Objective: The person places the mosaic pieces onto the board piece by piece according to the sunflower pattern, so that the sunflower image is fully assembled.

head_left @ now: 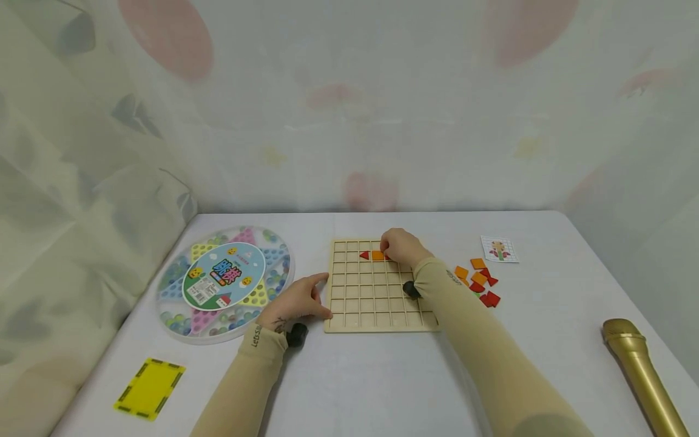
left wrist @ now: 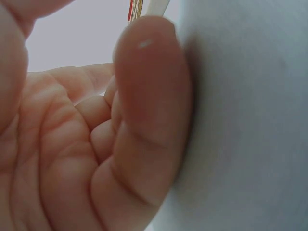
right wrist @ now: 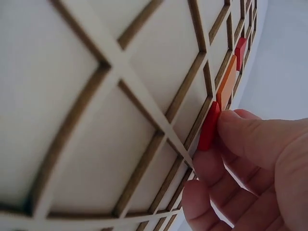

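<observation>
A pale wooden grid board [head_left: 352, 294] lies on the white table. My left hand [head_left: 297, 300] is at its left edge, thumb and index finger spread apart and their tips at the rim. Over the board's upper part, my right hand [head_left: 403, 247] pinches a small red tile [right wrist: 209, 127] between thumb and fingers, at a cell beside an orange square tile [head_left: 377, 255]. To the left of the orange one sits a red triangular tile [head_left: 364, 255]. The red tile's full shape is hidden by the fingers.
Loose red and orange tiles [head_left: 478, 278] lie right of the board, below a small picture card [head_left: 499, 249]. A round marble game board [head_left: 224, 282] is at the left, with a yellow rectangular frame [head_left: 150, 388] nearer. A gold microphone [head_left: 644, 370] lies at the far right.
</observation>
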The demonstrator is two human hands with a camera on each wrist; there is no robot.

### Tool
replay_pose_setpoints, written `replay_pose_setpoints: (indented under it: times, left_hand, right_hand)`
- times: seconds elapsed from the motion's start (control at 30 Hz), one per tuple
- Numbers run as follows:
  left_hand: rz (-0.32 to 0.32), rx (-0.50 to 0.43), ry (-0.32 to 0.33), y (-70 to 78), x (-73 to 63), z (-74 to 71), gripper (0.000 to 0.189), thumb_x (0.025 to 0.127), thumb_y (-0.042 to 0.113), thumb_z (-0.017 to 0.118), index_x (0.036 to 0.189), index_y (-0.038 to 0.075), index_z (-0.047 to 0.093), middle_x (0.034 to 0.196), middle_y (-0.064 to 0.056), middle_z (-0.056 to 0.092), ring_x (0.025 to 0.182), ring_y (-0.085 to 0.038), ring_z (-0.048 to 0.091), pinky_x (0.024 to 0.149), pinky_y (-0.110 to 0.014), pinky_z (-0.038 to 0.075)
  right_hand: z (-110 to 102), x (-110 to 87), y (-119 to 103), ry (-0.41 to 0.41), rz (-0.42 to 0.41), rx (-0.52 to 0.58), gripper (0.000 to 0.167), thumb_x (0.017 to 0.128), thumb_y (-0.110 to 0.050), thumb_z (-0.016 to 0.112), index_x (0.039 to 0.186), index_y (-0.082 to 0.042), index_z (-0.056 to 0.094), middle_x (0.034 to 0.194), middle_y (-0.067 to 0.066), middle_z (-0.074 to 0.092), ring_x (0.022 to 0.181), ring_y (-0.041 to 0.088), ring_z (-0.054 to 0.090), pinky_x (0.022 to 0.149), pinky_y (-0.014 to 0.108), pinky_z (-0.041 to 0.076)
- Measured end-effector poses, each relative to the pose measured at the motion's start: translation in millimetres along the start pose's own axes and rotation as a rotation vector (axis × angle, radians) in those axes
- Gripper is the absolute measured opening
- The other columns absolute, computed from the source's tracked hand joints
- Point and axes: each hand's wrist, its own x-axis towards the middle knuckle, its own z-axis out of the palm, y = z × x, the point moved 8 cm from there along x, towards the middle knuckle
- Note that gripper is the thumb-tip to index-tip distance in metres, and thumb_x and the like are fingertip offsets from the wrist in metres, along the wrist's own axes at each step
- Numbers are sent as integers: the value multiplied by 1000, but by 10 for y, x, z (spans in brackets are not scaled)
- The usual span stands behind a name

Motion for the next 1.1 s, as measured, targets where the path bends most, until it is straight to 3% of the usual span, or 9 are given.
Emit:
replay_pose_setpoints:
  times: [0.3,0.43,0.6,0.77,0.93,1.1]
  left_hand:
    - [10,8,-3,9,0,21,94,63,11,83,143,12,35,68,-7,53,54,-14,44,50,-26,37]
    - [2,8,-6,2,5,20,93,62,12,83,143,12,36,68,-6,53,55,-14,44,51,-26,37]
    - [11,17,-8,-11,20,12,93,63,14,83,143,12,36,69,-7,54,55,-15,45,51,-27,38]
    - [21,31,-6,-19,24,-1,94,64,14,83,144,11,34,68,-6,54,55,-14,45,51,-26,38]
    - [21,25,-12,-10,19,-3,94,64,14,83,144,10,33,68,-7,54,55,-15,45,51,-27,38]
    - [27,21,-17,5,15,-2,95,64,13,83,144,9,32,68,-7,53,55,-15,45,51,-28,38]
  right_hand:
    - [-74,-56,64,51,7,12,11,89,-10,58,95,-7,67,99,8,63,86,22,56,78,38,46]
    - [-281,-134,172,104,24,98,27,90,-18,58,114,-5,63,107,12,62,96,26,57,83,41,45]
    - [-638,-346,373,151,70,180,48,90,-26,58,134,-9,47,124,16,54,111,32,50,88,47,43]
    - [-878,-649,648,162,128,159,62,88,-32,59,142,-11,35,134,19,47,119,36,44,92,52,40]
    - [-847,-962,937,105,190,57,62,88,-31,59,140,-6,36,131,23,47,115,39,46,90,54,40]
    - [-650,-1204,1081,17,174,-38,52,87,-26,61,133,-4,48,125,24,52,104,37,53,81,50,47]
